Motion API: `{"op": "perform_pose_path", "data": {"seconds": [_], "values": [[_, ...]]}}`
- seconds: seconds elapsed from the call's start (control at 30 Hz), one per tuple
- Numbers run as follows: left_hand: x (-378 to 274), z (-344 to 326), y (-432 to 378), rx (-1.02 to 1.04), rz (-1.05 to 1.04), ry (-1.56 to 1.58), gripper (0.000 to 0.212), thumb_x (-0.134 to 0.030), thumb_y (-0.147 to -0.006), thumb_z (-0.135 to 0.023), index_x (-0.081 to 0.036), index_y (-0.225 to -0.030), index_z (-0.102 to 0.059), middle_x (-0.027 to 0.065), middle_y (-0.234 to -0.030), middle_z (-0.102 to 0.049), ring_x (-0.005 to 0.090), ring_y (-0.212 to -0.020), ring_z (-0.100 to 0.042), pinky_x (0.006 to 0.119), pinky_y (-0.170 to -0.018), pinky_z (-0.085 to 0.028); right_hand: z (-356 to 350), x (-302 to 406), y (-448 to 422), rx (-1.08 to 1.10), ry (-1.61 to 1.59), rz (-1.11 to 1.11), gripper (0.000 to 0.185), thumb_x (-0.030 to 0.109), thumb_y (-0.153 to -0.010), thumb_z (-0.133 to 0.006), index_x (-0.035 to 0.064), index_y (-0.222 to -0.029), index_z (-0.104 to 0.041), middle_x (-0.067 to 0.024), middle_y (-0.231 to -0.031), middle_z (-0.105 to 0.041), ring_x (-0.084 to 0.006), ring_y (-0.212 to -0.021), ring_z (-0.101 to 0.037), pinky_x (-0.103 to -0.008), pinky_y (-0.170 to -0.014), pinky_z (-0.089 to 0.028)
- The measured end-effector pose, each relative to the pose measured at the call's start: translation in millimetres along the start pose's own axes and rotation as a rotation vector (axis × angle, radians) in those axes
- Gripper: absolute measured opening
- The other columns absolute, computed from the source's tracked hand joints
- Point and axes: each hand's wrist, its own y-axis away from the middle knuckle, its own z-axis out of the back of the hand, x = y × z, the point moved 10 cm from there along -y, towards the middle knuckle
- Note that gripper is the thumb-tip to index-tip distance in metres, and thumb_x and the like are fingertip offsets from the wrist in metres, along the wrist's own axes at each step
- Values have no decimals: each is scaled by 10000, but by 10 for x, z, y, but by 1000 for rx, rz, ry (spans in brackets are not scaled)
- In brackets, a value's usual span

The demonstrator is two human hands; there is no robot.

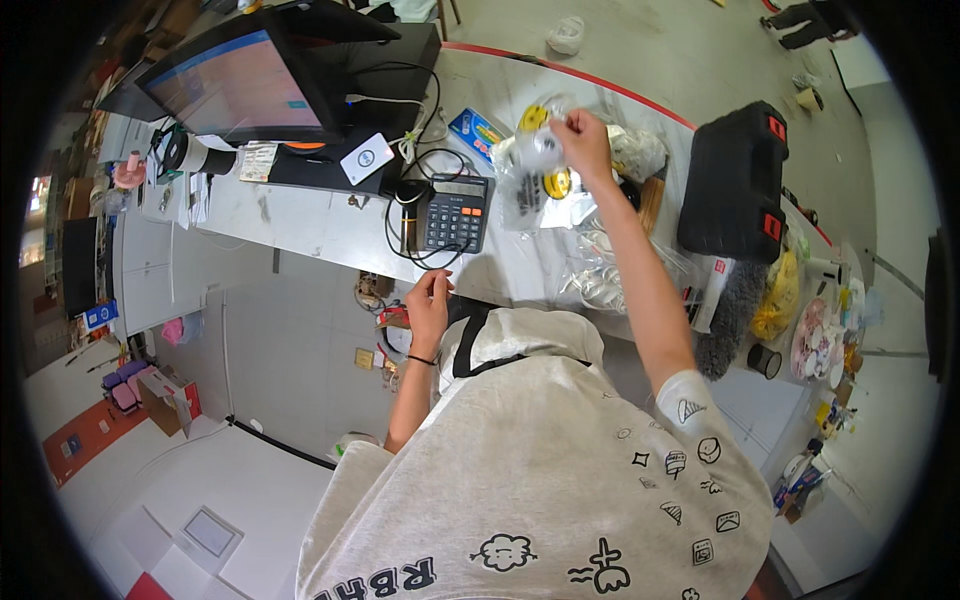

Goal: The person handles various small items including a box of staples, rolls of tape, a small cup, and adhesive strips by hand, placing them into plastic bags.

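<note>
My right hand (586, 146) reaches over the counter, its fingertips closed on a clear plastic bag (534, 154) that is blurred in part. Yellow round pieces (557, 183) with dark markings show in or under the plastic. My left hand (429, 304) rests at the counter's near edge, its fingers curled with nothing visible in them. Just beyond it lie a black calculator (454, 215) and a looped black cable (429, 264). A blue printed box (478, 133) lies left of the bag. Nearer to me, a clear bag of white items (600, 281) sits below my right forearm.
A black hard case (735, 184) with red latches stands to the right, beside a grey fluffy item (731, 322) and a yellow plastic bag (776, 296). A monitor (240, 86) and a white card-like device (367, 159) are at the left. Another person (806, 22) stands far off, upper right.
</note>
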Motion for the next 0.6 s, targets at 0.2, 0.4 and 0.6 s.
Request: {"op": "perform_pose_path", "data": {"seconds": [0.2, 0.4, 0.6], "values": [[2, 135, 61, -89, -5, -28, 259, -164, -1088, -569, 43, -1058, -722, 25, -794, -667, 73, -717, -583, 243, -668, -472, -584, -672, -1232, 23, 237, -32, 266, 254, -818, -782, 8, -767, -694, -125, -715, -708, -256, -681, -678, -391, -688, -531], [211, 225, 22, -197, 58, -27, 252, -188, -1074, -600, 27, -1064, -732, 48, -771, -701, 93, -700, -622, 267, -647, -480, -630, -741, -631, -231, 535, 63, 477, 340, -903, -729, 24, -1256, -673, -235, -1263, -645, -391, -1205, -607, -498, -1022, -477], [-765, -262, -890, -140, -242, -371, 204, -156, -1017, -634, 28, -1082, -692, 191, -930, -723, 336, -805, -694, 419, -720, -533, -770, -633, 541, 338, 990, 93, 340, 285, -903, -711, 40, -1140, -702, -191, -1202, -645, -351, -1217, -597, -553, -1074, -415]]}}
